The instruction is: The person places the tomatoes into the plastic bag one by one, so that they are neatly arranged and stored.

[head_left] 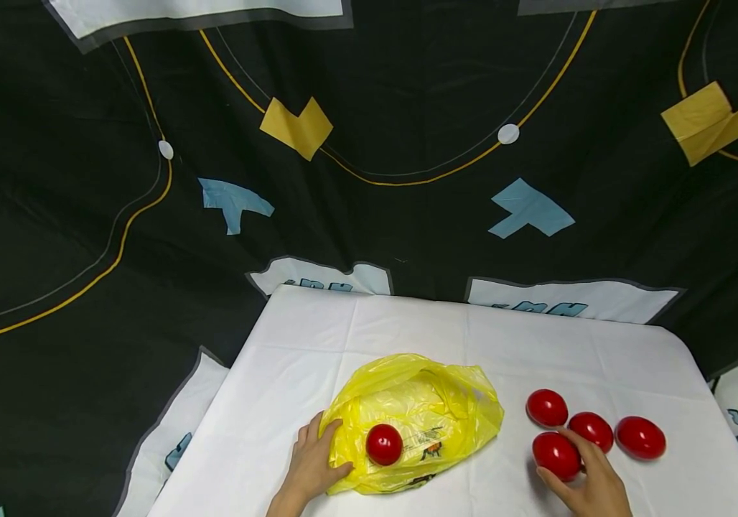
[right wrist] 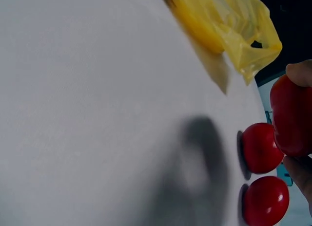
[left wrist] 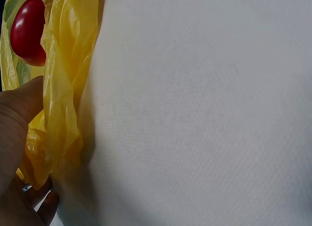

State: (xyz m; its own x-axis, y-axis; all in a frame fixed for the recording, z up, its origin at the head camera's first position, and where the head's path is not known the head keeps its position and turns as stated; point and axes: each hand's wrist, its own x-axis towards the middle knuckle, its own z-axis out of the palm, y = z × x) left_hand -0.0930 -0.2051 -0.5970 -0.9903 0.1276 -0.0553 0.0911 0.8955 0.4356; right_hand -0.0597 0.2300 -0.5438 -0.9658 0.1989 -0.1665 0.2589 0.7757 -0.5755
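Note:
A yellow plastic bag (head_left: 433,402) lies on the white tablecloth with a glossy red tomato (head_left: 384,444) at its opening. My left hand (head_left: 309,459) grips the bag's left edge; in the left wrist view the thumb (left wrist: 22,102) is on the inner side of the plastic and fingertips show beyond it. To the right, my right hand (head_left: 591,477) holds another red tomato (head_left: 556,455) between thumb and fingers. The right wrist view shows this held tomato (right wrist: 292,116) raised off the cloth. Close by lie three more tomatoes: one behind (head_left: 546,408), two to the right.
A white cloth (head_left: 408,323) covers the table. Behind and around it hangs a dark fabric (head_left: 369,237) printed with yellow, blue and white shapes. The far table edge meets this fabric. Bare cloth lies between the bag and the tomatoes on the right.

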